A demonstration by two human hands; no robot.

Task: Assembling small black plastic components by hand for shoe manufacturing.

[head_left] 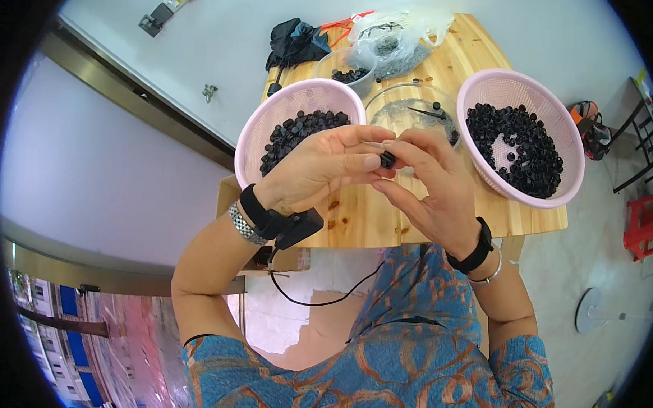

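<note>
In front of me, above the table, my two hands meet at a small black ribbed cap-like part [387,159]. My left hand [314,161] pinches it between thumb and fingers. The fingertips of my right hand [439,189] close on its other side, with the right thumb just below it. The fingers partly cover the part. Left of my hands, a pink basket [248,135] holds many black pieces [295,133]. A second pink basket [573,152] on the right holds black ring-like pieces [529,150]. Behind my hands sits a clear round bowl [380,101].
The bowl contains small clear bits, a dark pointed tool [427,113] and a few black pieces. Farther back are a clear tub [368,59] with black pieces, a plastic bag [432,28] and a black cloth bundle [296,43]. A black cable [308,303] hangs from my left wrist device.
</note>
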